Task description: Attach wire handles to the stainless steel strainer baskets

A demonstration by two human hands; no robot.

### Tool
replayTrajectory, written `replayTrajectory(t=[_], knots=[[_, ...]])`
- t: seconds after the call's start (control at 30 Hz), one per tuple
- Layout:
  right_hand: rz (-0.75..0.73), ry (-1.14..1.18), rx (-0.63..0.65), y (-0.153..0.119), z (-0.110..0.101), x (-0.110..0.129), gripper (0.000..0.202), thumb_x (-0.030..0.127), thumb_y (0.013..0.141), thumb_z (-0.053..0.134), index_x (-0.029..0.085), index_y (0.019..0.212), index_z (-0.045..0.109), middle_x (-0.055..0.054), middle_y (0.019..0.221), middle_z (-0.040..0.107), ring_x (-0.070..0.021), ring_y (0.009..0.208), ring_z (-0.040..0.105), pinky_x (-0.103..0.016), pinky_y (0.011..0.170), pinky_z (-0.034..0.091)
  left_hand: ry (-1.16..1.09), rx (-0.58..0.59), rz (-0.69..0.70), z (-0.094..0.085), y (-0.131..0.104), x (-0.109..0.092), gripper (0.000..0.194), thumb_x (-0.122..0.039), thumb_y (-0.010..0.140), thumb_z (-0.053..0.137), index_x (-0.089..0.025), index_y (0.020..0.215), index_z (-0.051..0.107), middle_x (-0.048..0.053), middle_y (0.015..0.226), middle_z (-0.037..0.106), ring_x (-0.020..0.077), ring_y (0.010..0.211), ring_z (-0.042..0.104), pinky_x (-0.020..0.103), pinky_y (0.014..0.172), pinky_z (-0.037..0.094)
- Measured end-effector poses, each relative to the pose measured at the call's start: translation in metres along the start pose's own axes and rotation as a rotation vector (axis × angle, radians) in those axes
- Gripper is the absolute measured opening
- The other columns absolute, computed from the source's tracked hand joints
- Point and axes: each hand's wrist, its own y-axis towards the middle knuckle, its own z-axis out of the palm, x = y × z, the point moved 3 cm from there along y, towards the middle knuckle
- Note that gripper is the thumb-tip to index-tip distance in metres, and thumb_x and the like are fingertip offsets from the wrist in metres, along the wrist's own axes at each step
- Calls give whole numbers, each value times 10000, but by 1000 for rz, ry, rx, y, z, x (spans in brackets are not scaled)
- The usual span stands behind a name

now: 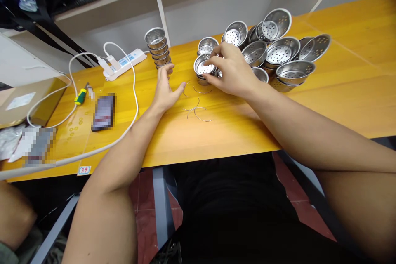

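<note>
My left hand is at the near side of a tall stack of perforated metal strainer cups. Its thumb is spread away from the fingers, and nothing shows in its grasp. My right hand reaches over a shorter stack of small strainer cups, thumb and forefinger apart at the top cup's rim. Whether the fingertips touch that cup I cannot tell. Several thin curved wires lie on the table between my hands. More perforated cups, many nested and tilted, crowd beyond and right of my right hand.
A white power strip with plugs stands at the back left, its cable looping across the yellow table. Left lie a green-yellow screwdriver, a blurred-out dark phone-like object and a cardboard box. Another person's limb shows lower left.
</note>
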Motion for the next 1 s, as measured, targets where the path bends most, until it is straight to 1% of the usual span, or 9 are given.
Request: replayTrajectory(t=[0.1, 0.2, 0.4, 0.5, 0.6, 0.77, 0.87, 0.93, 1.0], knots=[[-16, 38, -57, 0, -2, 8, 425, 514, 1128, 779, 449, 1547, 810, -155, 1546, 762, -536, 1428, 709, -836, 1240, 568, 16, -33, -12, -11, 4, 7, 915, -793, 998, 928, -353, 1675, 499, 163, 1804, 576, 426, 1753, 587, 667, 1540, 455], [-62, 105, -101, -1, -2, 15, 340, 472, 1143, 752, 426, 1470, 831, -152, 1500, 773, -513, 1399, 725, -812, 1226, 577, 33, -71, -54, -21, 9, 21, 943, -625, 957, 1011, -343, 1682, 479, 172, 1873, 531, 432, 1861, 486, 671, 1607, 364], [-227, 235, -61, -5, 7, 30, 222, 408, 1149, 721, 358, 1326, 845, -120, 1282, 810, -420, 1205, 773, -708, 1094, 656, 0, -157, -336, -30, 13, 56, 1175, -237, 812, 1045, -300, 1741, 329, 232, 2022, 358, 428, 1970, 348, 644, 1674, 233], [-232, 240, -70, -5, 10, 35, 281, 409, 1138, 732, 357, 1397, 825, -130, 1302, 815, -429, 1214, 774, -720, 1101, 657, -11, -173, -444, -30, 12, 62, 1186, -168, 798, 1012, -256, 1736, 293, 269, 2059, 280, 418, 2007, 272, 598, 1687, 208], [-154, 251, -82, 5, 10, 38, 446, 478, 1131, 752, 370, 1563, 768, -163, 1454, 801, -473, 1357, 751, -753, 1173, 638, 3, -177, -457, -28, 11, 63, 1165, -149, 802, 993, -236, 1729, 292, 287, 2054, 286, 412, 2004, 289, 579, 1688, 213], [86, 361, -29, 61, 12, 36, 898, 687, 1033, 919, 424, 1815, 566, -97, 1846, 647, -438, 1501, 676, -703, 1270, 619, -30, -231, -410, -24, 9, 73, 1128, -137, 786, 1016, -256, 1695, 357, 281, 2026, 337, 428, 1980, 339, 652, 1676, 244], [209, 400, 60, 109, 23, 38, 1057, 477, 1034, 981, 259, 1881, 387, -145, 1999, 488, -331, 1592, 640, -618, 1357, 606, -79, -184, -390, -23, 9, 78, 1068, -189, 818, 1031, -293, 1675, 402, 251, 1992, 415, 432, 1925, 447, 725, 1639, 315], [244, 376, 107, 139, 33, 45, 1104, 366, 1066, 987, 109, 1886, 295, -200, 2040, 407, -259, 1796, 490, -519, 1510, 479, -100, -136, -362, -23, 9, 77, 1025, -212, 825, 1030, -309, 1652, 431, 228, 1964, 482, 423, 1892, 504, 740, 1620, 349], [262, 329, 177, 163, 44, 54, 1188, 408, 1099, 997, 12, 1914, 228, -238, 2060, 353, -242, 1869, 424, -392, 1583, 320, -94, -98, -332, -24, 9, 74, 1016, -211, 821, 1026, -305, 1651, 446, 223, 1949, 518, 414, 1873, 534, 723, 1617, 362]])
